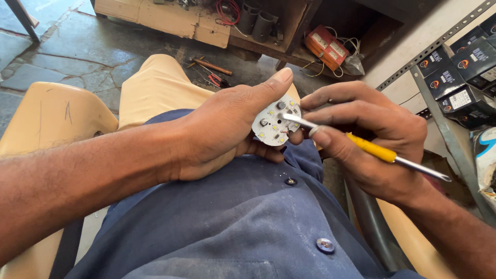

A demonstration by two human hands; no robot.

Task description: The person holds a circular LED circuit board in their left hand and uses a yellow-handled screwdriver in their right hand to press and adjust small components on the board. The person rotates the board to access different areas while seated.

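Note:
My left hand (227,126) grips a small round white LED board (275,124) with several yellow chips and two screws on its face, thumb over its top edge. In my right hand (372,139) I pinch a thin tool with a yellow grip and metal shaft (369,148). Its metal tip rests on the board's right side. Both hands hover above my lap, over a blue shirt (243,217) and tan trousers (160,88).
I sit in a tan plastic chair (46,116) on a stone floor. Pliers and a screwdriver (212,70) lie on the floor ahead. A wooden bench with red wires (227,10) and an orange box (325,46) stands beyond. Dark boxes (460,67) fill a metal rack at right.

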